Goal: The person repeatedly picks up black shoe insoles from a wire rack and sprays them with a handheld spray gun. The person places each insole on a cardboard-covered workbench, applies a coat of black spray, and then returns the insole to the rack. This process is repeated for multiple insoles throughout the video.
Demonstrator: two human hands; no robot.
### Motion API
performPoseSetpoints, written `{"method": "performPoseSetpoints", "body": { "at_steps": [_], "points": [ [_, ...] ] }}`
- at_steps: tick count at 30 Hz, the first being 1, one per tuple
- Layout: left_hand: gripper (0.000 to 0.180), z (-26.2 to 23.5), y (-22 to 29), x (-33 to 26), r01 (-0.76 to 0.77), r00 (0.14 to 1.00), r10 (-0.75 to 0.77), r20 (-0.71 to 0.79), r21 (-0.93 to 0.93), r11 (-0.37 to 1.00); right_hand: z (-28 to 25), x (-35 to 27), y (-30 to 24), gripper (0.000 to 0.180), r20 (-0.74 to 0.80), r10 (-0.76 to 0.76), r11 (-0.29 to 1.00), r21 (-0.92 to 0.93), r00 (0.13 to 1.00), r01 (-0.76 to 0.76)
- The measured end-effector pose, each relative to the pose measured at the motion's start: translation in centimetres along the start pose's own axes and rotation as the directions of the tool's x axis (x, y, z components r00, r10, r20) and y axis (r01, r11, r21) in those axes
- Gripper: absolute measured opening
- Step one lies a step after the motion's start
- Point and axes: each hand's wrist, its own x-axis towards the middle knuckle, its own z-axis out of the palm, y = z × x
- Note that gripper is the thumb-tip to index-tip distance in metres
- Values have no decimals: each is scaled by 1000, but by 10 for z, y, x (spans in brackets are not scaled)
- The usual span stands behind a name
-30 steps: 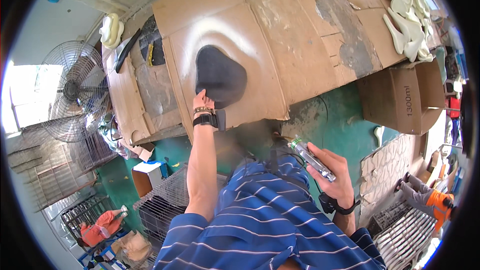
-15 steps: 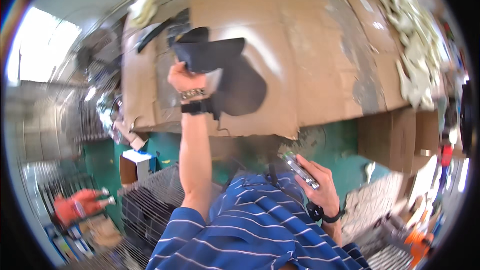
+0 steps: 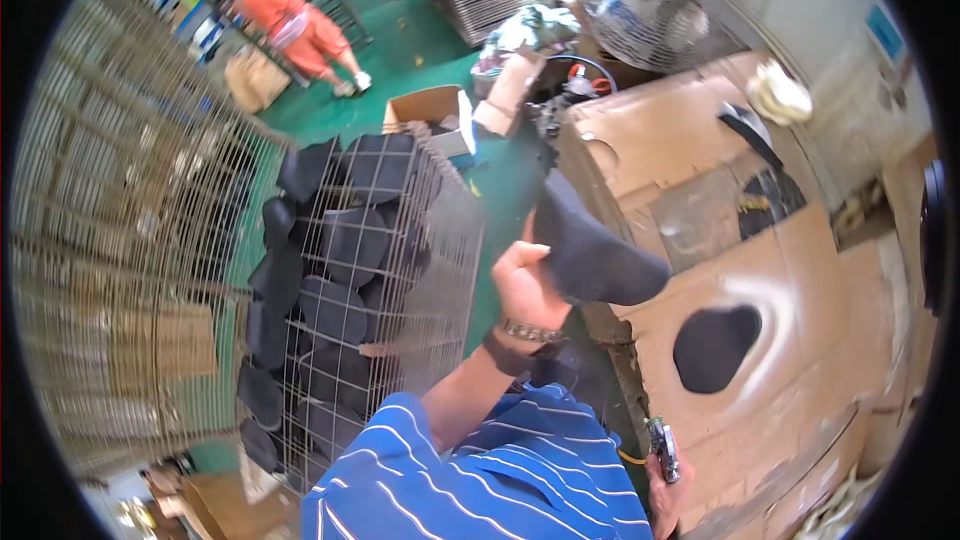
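Observation:
My left hand (image 3: 527,285) is closed around a black, rounded sheet piece (image 3: 600,250), held between the wire cage and the cardboard-covered table. The piece bends, with one broad end toward the table. Another black rounded piece (image 3: 716,348) lies flat on the cardboard (image 3: 800,280), amid a whitish sheen. Low at the table's near edge, my right hand (image 3: 668,488) grips a silvery metal hand tool (image 3: 661,448) with a green end. A yellow hose or cord (image 3: 630,458) shows beside it. The fingers of that hand are partly hidden.
On my left stands a wire cage (image 3: 440,240) holding several black pieces (image 3: 335,310). Beyond it are an open carton (image 3: 430,105), a floor fan (image 3: 650,15) and a person in orange (image 3: 295,20). Pale gloves (image 3: 778,93) and a dark strip (image 3: 750,135) lie at the table's far end.
My view has turned left toward the wire cage. My left hand has moved off the table with a black piece, while another stays on the cardboard. My right hand still grips the metal tool.

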Motion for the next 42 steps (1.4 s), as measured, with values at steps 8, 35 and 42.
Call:
{"method": "performPoseSetpoints", "body": {
  "at_steps": [8,35,42],
  "points": [
    [53,-50,196,98,-457,876,475,-86,165,874,66,49,-120,38,105,-245,962,-96,964,255],
    [46,-352,403,153,252,284,955,91,953,-166,92,66,-98,47,8,-91,988,-123,996,92],
    [96,-344,407,154,415,156,987,-46,909,-24,67,28,-71,52,-154,-36,998,-49,987,29]
  ]
}}
